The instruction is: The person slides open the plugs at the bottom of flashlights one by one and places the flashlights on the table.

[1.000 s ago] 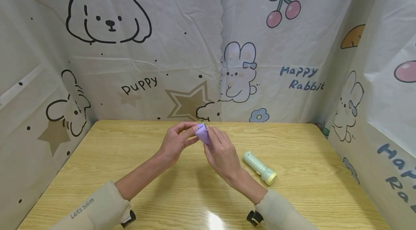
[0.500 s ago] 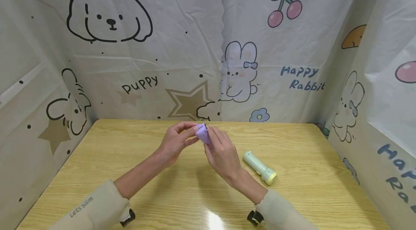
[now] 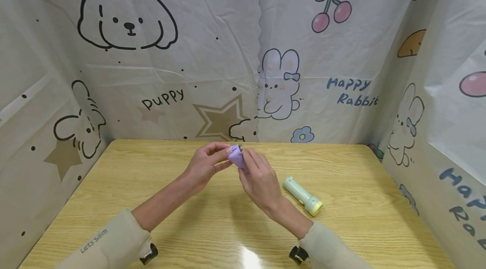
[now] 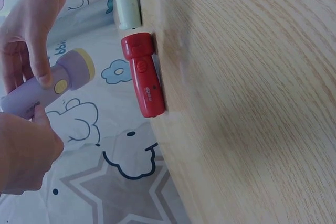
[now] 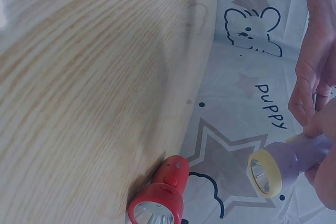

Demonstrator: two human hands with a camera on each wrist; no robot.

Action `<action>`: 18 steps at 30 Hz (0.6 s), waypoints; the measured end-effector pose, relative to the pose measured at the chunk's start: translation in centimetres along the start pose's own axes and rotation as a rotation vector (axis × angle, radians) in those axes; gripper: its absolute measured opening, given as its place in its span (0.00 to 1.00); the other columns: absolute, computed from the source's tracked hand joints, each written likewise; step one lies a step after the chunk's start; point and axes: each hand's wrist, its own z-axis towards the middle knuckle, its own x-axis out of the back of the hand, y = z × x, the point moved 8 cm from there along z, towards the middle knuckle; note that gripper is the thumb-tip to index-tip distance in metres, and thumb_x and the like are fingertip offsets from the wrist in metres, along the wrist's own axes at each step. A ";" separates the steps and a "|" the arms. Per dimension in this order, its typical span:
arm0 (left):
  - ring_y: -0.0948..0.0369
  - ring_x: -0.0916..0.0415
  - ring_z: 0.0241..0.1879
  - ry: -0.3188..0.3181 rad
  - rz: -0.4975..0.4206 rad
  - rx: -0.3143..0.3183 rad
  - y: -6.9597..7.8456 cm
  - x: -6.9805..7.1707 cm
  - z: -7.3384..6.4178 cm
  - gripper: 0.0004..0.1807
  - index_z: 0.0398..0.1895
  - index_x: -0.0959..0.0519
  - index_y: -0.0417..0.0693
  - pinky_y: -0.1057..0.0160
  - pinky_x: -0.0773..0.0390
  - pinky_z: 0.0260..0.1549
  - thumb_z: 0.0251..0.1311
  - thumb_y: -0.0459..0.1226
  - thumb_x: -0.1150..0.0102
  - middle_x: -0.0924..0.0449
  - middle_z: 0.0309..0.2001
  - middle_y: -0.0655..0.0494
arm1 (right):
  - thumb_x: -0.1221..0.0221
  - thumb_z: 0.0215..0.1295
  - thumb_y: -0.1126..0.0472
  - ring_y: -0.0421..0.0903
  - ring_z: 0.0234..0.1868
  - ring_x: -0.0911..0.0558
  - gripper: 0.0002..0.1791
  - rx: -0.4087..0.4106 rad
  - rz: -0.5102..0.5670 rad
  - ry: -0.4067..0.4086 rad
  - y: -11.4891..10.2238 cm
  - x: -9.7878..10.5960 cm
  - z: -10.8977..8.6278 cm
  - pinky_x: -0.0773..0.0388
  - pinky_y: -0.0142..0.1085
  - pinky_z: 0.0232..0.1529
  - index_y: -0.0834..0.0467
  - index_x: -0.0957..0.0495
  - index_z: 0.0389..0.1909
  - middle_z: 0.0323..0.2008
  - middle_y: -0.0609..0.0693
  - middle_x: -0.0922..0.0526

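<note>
Both hands meet at a purple flashlight (image 3: 236, 157) held up over the far part of the table. Its yellow-rimmed head and round yellow button show in the left wrist view, where the right hand (image 4: 31, 30) grips the body with the thumb beside the button. At the tail end, the left hand (image 3: 205, 165) pinches with thumb and fingertips; a dark slit shows there. From the right wrist view, the flashlight's lens faces away from the left hand (image 5: 315, 72). What the left fingertips do behind the tail is partly hidden.
A mint-green flashlight (image 3: 302, 196) with a yellow rim lies right of the right forearm. A red flashlight (image 4: 143, 74) lies near the table's far edge, hidden by the hands in the head view. A printed cloth (image 3: 171, 70) encloses the wooden table (image 3: 133, 167).
</note>
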 end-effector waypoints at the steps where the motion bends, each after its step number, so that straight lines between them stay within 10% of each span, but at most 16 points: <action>1: 0.56 0.21 0.45 0.000 0.002 0.002 0.0 0.0 0.0 0.10 0.49 0.26 0.30 0.56 0.21 0.55 0.69 0.29 0.44 0.27 0.51 0.43 | 0.30 0.53 0.72 0.55 0.48 0.19 0.28 0.001 0.001 0.001 0.0 0.0 0.0 0.18 0.42 0.50 0.68 0.25 0.58 0.52 0.58 0.20; 18: 0.56 0.21 0.45 0.023 0.012 0.035 -0.2 0.2 0.0 0.09 0.47 0.26 0.32 0.57 0.20 0.53 0.69 0.30 0.42 0.27 0.50 0.44 | 0.32 0.55 0.72 0.54 0.49 0.20 0.27 0.003 -0.010 -0.026 0.0 -0.1 -0.1 0.19 0.40 0.52 0.67 0.25 0.57 0.51 0.57 0.21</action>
